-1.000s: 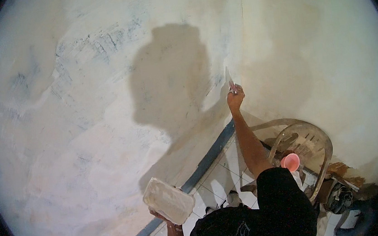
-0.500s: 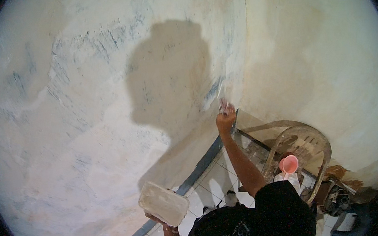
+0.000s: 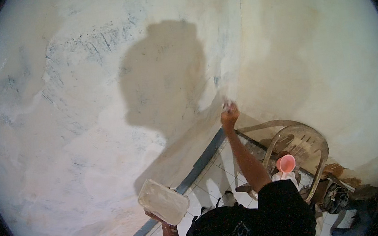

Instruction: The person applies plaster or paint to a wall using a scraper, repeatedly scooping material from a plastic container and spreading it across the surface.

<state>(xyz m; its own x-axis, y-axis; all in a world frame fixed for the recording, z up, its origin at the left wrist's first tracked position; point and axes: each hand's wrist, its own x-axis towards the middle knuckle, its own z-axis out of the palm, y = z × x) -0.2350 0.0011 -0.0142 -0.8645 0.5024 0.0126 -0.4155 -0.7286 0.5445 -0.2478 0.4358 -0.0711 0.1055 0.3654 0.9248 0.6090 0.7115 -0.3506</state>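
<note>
My left hand (image 3: 154, 217) grips a shallow rectangular plastic tub (image 3: 164, 202) by its near left side. Pale smears of filler coat the inside of the tub, and specks of it dot my forearm. Near the wall corner, my right hand (image 3: 229, 115) is closed around the handle of a small spreading tool (image 3: 228, 105), blurred and probably a putty knife. Its blade cannot be made out clearly. The hand is close to the patchy wall (image 3: 93, 113), whose white and beige coating shows blue-grey marks. A fresh whitish streak lies just left of the hand.
A stained plastic armchair (image 3: 321, 144) stands in the corner at my right, with a pink cup (image 3: 286, 163) on it. Dark cluttered items (image 3: 338, 199) lie beyond the chair. White floor tiles (image 3: 213, 181) meet the wall at a dark blue-grey skirting (image 3: 206, 157).
My right hand has shifted slightly right and down, toward the corner. The blue-grey patch beside it is now largely covered in white. My left hand and the tub stay nearly still.
</note>
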